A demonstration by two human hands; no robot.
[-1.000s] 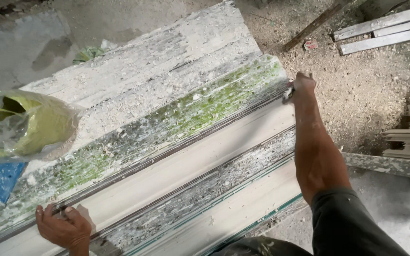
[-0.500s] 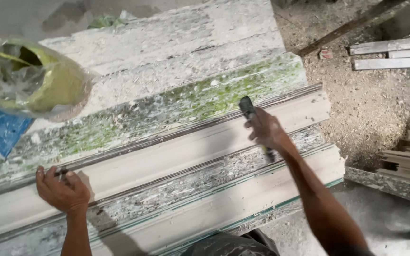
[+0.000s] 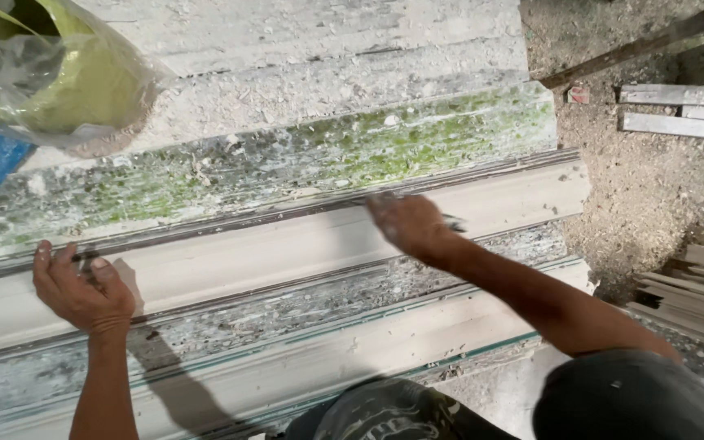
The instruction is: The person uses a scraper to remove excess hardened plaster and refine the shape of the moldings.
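Head view: your right hand [image 3: 407,226] has its fingers closed on a thin dark tool [image 3: 452,221], scraping the pale moulding strip [image 3: 287,248] across the table [image 3: 303,98]. Your left hand [image 3: 81,285] presses flat, fingers spread. Next you need steady strokes along the groove.

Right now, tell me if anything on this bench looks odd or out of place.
A crumpled plastic bag sits at the bench's far left corner, and green staining runs along one plank. Sawdust covers everything; nothing looks broken.

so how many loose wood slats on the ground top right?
3 slats lie stacked flat at the top right, beyond the bench. A separate pile of boards sits at the right edge; more may lie out of frame.
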